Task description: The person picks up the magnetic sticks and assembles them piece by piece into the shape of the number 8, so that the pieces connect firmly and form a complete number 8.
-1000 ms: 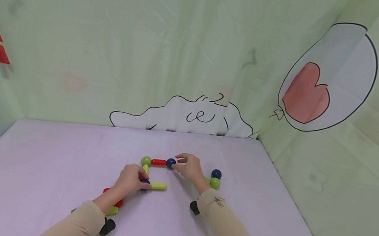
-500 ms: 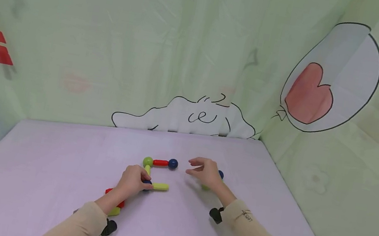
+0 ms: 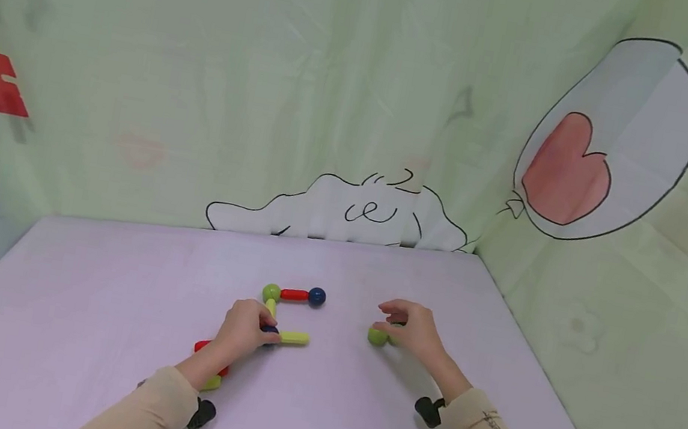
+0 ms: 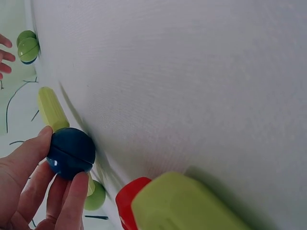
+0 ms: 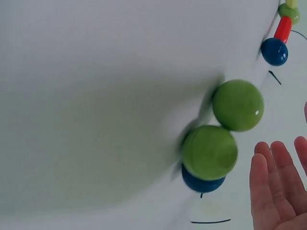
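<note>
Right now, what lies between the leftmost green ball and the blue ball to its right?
A red stick; head and right wrist views show it.

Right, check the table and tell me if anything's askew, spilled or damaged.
Nothing stands out: the red stick joins a green ball to a blue ball, and no spill or damage shows. The yellow-green piece by the left sleeve is partly hidden in the head view.

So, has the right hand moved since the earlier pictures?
Yes: judged against the balloon drawing in the head view, the right hand has moved rightward.
</note>
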### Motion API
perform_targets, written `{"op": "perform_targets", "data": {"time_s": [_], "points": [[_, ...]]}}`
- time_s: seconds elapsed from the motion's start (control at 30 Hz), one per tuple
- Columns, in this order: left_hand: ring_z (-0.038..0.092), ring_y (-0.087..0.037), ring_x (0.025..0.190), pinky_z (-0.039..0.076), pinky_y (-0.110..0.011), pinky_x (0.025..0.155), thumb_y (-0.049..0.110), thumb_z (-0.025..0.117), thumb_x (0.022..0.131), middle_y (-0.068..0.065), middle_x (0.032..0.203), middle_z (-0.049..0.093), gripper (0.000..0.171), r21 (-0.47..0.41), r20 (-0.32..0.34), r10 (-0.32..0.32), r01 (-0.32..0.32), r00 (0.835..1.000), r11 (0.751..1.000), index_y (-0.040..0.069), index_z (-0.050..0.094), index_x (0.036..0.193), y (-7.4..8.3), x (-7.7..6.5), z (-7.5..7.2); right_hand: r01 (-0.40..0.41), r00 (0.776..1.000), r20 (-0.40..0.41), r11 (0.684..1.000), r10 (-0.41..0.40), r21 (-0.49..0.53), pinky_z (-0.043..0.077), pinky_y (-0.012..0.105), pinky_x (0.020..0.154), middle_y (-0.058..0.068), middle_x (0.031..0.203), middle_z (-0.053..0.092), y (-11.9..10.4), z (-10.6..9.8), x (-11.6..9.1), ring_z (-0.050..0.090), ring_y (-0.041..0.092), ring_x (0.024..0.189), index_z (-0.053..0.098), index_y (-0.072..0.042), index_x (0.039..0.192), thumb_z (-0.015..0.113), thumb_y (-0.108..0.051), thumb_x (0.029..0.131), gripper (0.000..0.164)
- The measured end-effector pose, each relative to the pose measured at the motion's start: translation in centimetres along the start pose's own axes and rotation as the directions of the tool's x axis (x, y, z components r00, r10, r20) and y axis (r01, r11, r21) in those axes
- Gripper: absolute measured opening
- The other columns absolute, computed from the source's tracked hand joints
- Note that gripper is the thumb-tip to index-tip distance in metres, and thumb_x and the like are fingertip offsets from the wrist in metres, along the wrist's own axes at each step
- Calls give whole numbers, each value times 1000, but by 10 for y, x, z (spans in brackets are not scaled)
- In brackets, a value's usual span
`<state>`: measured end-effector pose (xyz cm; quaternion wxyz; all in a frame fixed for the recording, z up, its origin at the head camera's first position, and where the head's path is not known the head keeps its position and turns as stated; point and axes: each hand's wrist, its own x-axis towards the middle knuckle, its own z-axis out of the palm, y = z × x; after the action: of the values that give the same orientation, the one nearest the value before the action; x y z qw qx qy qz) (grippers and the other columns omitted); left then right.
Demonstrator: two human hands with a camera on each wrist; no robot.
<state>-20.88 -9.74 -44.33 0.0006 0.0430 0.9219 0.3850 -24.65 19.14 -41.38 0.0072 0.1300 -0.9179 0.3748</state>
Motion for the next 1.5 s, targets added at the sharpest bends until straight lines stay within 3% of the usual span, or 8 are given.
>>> {"op": "perform_targets", "data": {"time_s": [0.27, 0.5, 0.77, 1.3, 1.5], "points": [[52, -15, 69, 48, -26, 62, 9, 79, 69, -5, 74, 60, 19, -11, -6, -5, 5, 1000, 1000, 0, 70, 83, 2, 0, 0, -4, 1000, -16, 1000, 4, -5, 49, 41, 75, 21, 100, 64, 13, -13, -7, 62, 34, 89, 63, 7, 103, 73, -7, 76, 31], [50, -14, 65, 47, -26, 58, 10, 81, 67, -2, 70, 57, 19, 17, -41, 75, -74, 996, 997, 1, 68, 77, 2, -2, 0, -19, 1000, -2, 1000, 19, -13, 51, 39, 73, 22, 97, 64, 25, -15, -8, 62, 34, 86, 63, 9, 101, 74, -5, 74, 32], [50, -14, 69, 48, -27, 63, 9, 80, 68, -2, 74, 57, 17, 46, -15, 12, -11, 1000, 999, 3, 67, 77, 0, 2, 4, -56, 998, 15, 998, 57, -25, 51, 36, 70, 19, 95, 65, 35, -12, -8, 62, 31, 85, 64, 6, 97, 75, -6, 72, 30], [47, -16, 67, 44, -24, 56, 5, 79, 68, -2, 69, 52, 18, 65, -19, 53, -52, 998, 997, 6, 61, 69, 3, 1, 3, -89, 995, 36, 993, 92, -78, 51, 31, 64, 13, 86, 66, 41, -8, -9, 63, 24, 74, 67, 3, 89, 77, -6, 70, 24], [47, -16, 68, 45, -25, 59, 6, 79, 68, -2, 69, 52, 18, 64, -1, 7, -6, 1000, 998, 7, 61, 69, 3, 3, 4, -128, 989, 73, 990, 132, -62, 51, 30, 64, 8, 84, 66, 33, -7, -15, 61, 19, 73, 67, 0, 87, 79, -6, 68, 24]]}}
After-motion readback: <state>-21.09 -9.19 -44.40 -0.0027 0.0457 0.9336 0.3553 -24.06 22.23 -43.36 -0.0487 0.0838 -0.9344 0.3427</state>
